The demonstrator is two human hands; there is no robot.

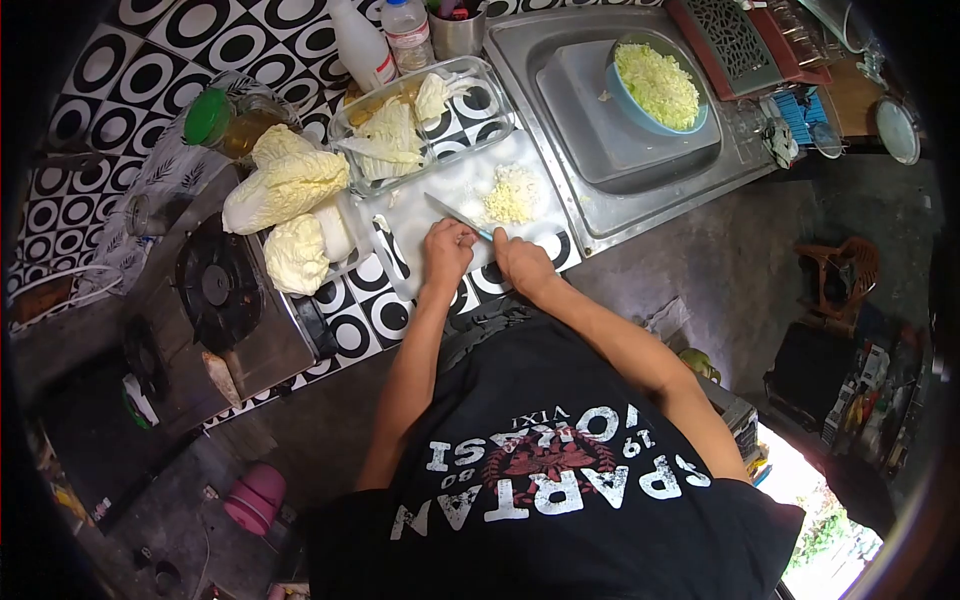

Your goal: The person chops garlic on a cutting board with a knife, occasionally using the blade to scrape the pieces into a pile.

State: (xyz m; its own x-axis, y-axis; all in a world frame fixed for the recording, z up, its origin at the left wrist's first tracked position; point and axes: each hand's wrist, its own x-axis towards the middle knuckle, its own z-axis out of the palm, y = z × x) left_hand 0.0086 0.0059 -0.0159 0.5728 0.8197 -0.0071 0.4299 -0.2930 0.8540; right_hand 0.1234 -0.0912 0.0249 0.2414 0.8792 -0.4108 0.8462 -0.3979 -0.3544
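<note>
My right hand (522,262) is closed around the blue handle of a knife (462,215), whose blade points up and left over a translucent cutting board (405,222). Close to the blade, my left hand (449,248) has its fingers curled together at the board; whatever they hold is too small to make out. Finely chopped pale yellow pieces (510,198) lie in a pile on the board, just beyond the knife. Behind the board, a clear tray (480,135) contains loose cabbage leaves (388,140).
Whole cabbages (290,190) lie to the left, beside a black stove burner (215,283). A blue bowl of shredded cabbage (657,88) stands in the metal sink (590,215) at the right. Bottles (408,35) and a metal cup (459,35) are at the back.
</note>
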